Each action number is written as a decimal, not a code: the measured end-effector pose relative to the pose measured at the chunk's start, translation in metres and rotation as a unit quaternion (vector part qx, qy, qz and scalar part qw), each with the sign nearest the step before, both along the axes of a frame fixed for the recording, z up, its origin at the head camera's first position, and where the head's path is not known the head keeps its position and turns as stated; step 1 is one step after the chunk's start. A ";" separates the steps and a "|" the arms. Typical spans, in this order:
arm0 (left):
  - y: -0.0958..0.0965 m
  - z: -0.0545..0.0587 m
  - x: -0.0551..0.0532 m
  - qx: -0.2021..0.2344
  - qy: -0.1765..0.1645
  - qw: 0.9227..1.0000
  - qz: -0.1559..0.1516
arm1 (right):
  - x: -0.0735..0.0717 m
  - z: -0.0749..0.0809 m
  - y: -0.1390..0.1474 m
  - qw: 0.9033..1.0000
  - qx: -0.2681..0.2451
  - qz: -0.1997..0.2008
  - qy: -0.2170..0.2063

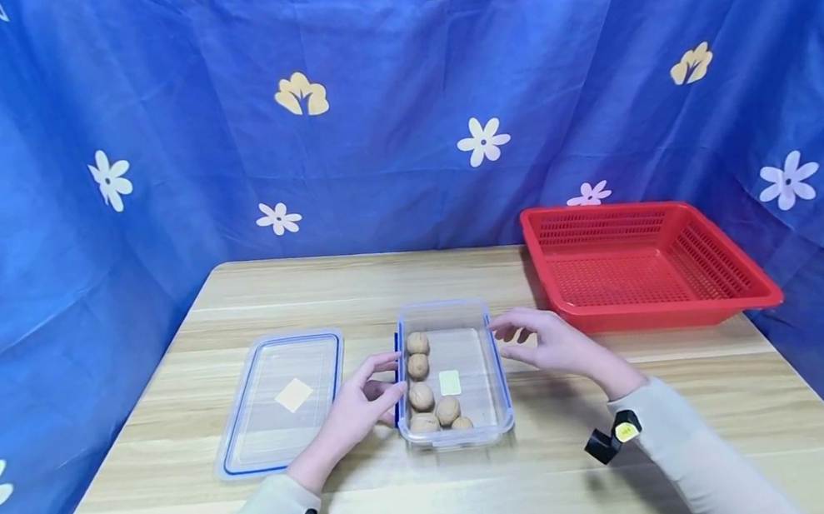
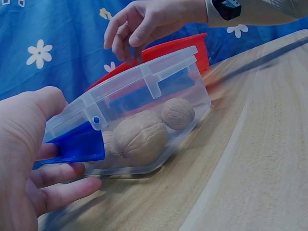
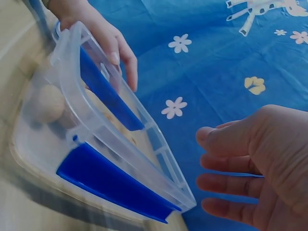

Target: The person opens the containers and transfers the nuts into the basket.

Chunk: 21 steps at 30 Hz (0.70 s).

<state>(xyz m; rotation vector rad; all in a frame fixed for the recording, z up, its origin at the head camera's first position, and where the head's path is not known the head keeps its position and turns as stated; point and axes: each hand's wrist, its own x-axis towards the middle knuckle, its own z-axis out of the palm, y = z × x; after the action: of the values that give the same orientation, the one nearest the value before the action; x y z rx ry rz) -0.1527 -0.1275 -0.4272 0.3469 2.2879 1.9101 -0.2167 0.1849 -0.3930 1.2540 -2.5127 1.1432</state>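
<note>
A clear plastic food container (image 1: 467,352) stands uncovered on the table. Inside, several walnuts (image 1: 418,367) line its left side and near left corner, and a pale green label (image 1: 450,383) shows at its bottom. My left hand (image 1: 356,405) holds the container's left side, its thumb at the rim and its fingers around the blue side latch (image 2: 79,144). On the other side, my right hand (image 1: 545,343) hovers by the right rim with its fingers loosely bent and nothing in them. The right wrist view shows a gap between these fingers (image 3: 231,183) and the container.
A clear lid (image 1: 268,431) with a blue seal and a pale diamond label lies left of the container. A red perforated basket (image 1: 659,310) stands at the back right. Blue patterned cloth (image 1: 386,151) hangs behind the wooden table (image 1: 438,505).
</note>
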 end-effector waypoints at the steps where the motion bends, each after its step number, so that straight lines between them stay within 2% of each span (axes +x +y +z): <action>1: 0.000 0.000 0.000 0.001 0.000 1.000 -0.001 | 0.001 0.000 -0.002 1.000 0.000 0.004 -0.001; 8: 0.000 -0.002 -0.001 -0.002 0.008 1.000 0.001 | 0.003 -0.002 -0.016 0.999 0.005 0.035 -0.008; 15: 0.000 -0.002 -0.001 -0.007 0.012 1.000 0.004 | 0.010 0.001 -0.034 0.998 0.031 0.058 -0.016; 21: 0.000 -0.003 -0.001 -0.004 0.015 1.000 0.003 | 0.012 -0.002 -0.044 0.996 0.058 0.062 -0.031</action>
<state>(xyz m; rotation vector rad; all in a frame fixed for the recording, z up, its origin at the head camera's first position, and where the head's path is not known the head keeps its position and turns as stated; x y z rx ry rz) -0.1542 -0.1272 -0.4298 0.3711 2.3177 1.9115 -0.2046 0.1414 -0.3951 1.4445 -2.6127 1.0894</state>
